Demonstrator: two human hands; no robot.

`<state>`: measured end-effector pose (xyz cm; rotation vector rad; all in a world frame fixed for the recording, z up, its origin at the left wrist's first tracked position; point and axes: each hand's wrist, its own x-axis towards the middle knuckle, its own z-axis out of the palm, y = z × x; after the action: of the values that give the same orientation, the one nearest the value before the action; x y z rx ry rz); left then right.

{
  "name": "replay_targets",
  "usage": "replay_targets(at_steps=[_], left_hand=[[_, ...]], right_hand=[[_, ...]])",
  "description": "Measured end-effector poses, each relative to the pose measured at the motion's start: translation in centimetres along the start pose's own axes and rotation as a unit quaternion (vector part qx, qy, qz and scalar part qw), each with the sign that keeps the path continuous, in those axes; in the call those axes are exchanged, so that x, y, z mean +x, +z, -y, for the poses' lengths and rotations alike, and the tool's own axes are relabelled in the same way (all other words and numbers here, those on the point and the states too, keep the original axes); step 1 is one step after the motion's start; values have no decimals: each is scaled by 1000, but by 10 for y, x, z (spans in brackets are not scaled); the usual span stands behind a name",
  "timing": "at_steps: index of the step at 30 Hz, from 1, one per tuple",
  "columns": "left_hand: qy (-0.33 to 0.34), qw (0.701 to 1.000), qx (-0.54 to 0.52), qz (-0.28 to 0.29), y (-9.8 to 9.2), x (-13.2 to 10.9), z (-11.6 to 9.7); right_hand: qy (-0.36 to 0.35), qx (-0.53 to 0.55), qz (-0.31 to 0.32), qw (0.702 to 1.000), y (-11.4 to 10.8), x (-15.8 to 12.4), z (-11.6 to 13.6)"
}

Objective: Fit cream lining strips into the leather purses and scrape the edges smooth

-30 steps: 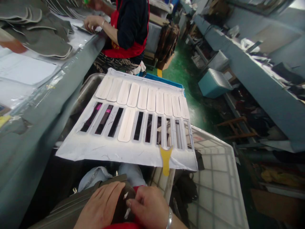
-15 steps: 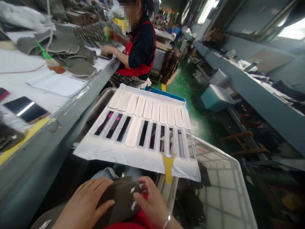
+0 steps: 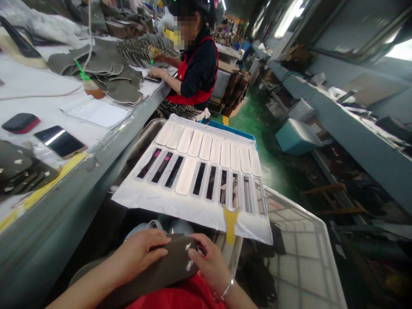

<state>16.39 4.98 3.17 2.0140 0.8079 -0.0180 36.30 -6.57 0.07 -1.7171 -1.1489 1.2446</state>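
Low in the head view, an olive-brown padded fabric piece [image 3: 174,268] with two small white bits near its right end lies over my lap. My left hand [image 3: 143,251] has its thumb and fingers closed on the upper edge of the piece. At its right end, my right hand [image 3: 212,259] grips with the thumb on top, beside the white bits; its other fingers are partly hidden behind. Just beyond my hands lies a white cloth-covered board [image 3: 164,204] with slots and rows of pale rounded strips [image 3: 206,148]. A yellow forked piece [image 3: 231,225] rests on its near edge.
On the left, a worktable [image 3: 116,143] carries a phone [image 3: 61,140], a notebook [image 3: 96,112], a glue bottle [image 3: 93,89] and stacked fabric pieces [image 3: 19,165]. A white crate [image 3: 302,244] stands at right. A co-worker [image 3: 198,71] sits at the table beyond the board.
My left hand has gone from lying spread over the piece to closing on its upper edge. The view has swung slightly left, so the scene sits further right.
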Motion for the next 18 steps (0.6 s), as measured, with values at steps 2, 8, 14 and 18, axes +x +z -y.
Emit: replay_targets(at_steps=[2, 8, 14, 18], left_hand=[[6, 1000, 3, 0, 1, 3, -1], [18, 1000, 0, 6, 1, 5, -3], [28, 999, 42, -3, 3, 0, 3], [13, 998, 57, 19, -9, -13, 11]], right_hand=[[3, 2, 7, 1000, -1, 1, 0], [-28, -79, 23, 996, -7, 6, 8], [-51, -211, 105, 971, -2, 20, 30], [-24, -259, 146, 954, -1, 32, 48]])
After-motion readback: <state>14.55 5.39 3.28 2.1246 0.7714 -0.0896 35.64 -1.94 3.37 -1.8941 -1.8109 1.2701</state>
